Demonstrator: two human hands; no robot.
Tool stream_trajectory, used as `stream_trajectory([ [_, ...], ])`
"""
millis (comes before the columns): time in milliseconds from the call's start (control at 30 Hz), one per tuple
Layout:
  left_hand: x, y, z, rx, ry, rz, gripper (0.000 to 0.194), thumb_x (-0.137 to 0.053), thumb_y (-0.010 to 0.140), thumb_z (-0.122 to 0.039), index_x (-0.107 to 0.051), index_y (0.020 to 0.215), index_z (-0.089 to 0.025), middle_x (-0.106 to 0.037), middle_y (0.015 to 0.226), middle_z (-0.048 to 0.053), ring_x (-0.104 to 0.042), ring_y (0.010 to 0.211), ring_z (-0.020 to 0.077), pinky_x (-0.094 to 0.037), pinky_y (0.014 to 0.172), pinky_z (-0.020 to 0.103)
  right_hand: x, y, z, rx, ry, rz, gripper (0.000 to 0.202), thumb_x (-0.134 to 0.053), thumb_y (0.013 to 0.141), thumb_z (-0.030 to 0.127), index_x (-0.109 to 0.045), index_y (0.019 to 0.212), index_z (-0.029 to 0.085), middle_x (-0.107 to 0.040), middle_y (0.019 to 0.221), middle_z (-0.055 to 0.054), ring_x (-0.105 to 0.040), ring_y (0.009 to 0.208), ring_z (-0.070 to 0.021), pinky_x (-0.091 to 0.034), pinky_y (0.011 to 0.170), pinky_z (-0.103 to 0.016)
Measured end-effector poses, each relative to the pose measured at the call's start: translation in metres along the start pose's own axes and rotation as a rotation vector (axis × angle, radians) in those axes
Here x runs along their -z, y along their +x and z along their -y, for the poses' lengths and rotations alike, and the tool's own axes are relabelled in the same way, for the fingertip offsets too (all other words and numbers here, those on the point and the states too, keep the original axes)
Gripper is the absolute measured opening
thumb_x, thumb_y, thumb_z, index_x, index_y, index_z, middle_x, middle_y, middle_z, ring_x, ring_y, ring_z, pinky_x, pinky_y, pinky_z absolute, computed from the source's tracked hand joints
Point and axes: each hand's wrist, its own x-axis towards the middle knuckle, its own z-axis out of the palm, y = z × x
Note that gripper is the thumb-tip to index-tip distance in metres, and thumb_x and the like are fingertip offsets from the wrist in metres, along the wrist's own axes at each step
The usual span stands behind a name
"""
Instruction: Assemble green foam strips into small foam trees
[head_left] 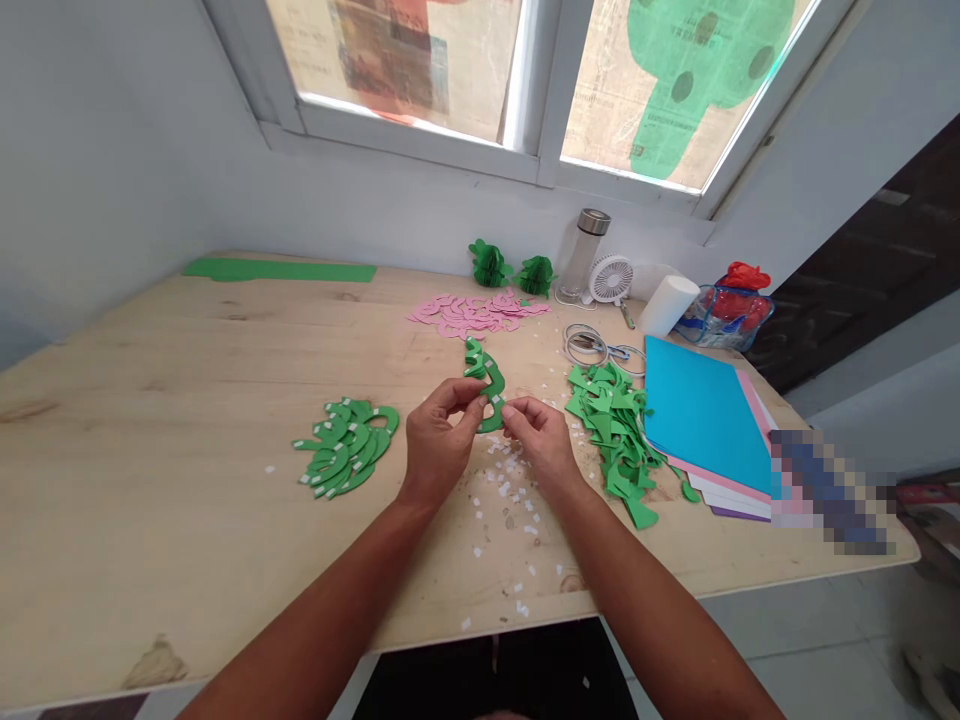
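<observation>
Green paper cutout (495,378) held up over the desk (187,400), centre of frame, between the two hands. Long axis: steep in the frame, from a folded upper-left end down to a curved lower end, the middle bowing toward frame right. Left hand (441,440): grip closed in a pinch, thumb and fingertips on the cutout's left side at about mid-height and lower, so the piece stands above and to the right of that grip. Right hand (546,445): thumb and fingertips drawn close together at the lower right edge; cannot tell whether that grip has the paper pinched, a small tab, or only touches. Key relation, as judged: the right fingertips are the nearer to the lower right edge, the left pinch nearer to the bowed middle, with white squares (496,399) on the strip between the two. Upper end stands free of both grips. Lower left of centre, well apart from the left hand: a fanned pile of green cutouts (349,445), also with white squares. Loose white bits (514,490) lie on the desk below the hands; green scraps (611,425) sit right of the right hand.
</observation>
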Motion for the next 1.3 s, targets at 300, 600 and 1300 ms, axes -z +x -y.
stream_trajectory([
  [300, -0.003, -0.006, -0.006, -0.089, 0.095, -0.039, 0.014, -0.069, 0.066, -0.015, -0.073, 0.076, -0.023, -0.068, 0.074, 0.001, -0.061, 0.072, 0.0188, -0.044, 0.076, 0.027, 0.000, 0.002, -0.008, -0.011, 0.006, -0.005, 0.020, -0.069, 0.064, 0.036, -0.062, 0.066, 0.018, -0.057, 0.057, 0.002, -0.045, 0.052, -0.0104, -0.034, 0.048, -0.022],
  [600, -0.002, 0.001, 0.002, 0.103, -0.151, 0.077, 0.023, -0.072, 0.068, -0.027, -0.068, 0.089, -0.020, -0.069, 0.076, 0.002, -0.063, 0.072, 0.0182, -0.048, 0.071, 0.030, 0.002, 0.003, -0.006, -0.053, 0.077, -0.005, 0.019, -0.070, 0.064, 0.035, -0.063, 0.066, 0.017, -0.055, 0.054, 0.004, -0.044, 0.050, -0.0092, -0.032, 0.047, -0.022],
  [1300, 0.007, 0.009, 0.004, 0.459, -0.277, 0.336, 0.024, -0.081, 0.056, -0.031, -0.071, 0.070, -0.015, -0.066, 0.066, 0.002, -0.058, 0.061, 0.0133, -0.048, 0.064, 0.027, 0.004, 0.005, -0.006, -0.078, 0.305, -0.049, 0.018, -0.075, 0.059, 0.032, -0.064, 0.064, 0.018, -0.057, 0.056, 0.004, -0.045, 0.051, -0.0085, -0.033, 0.053, -0.023],
])
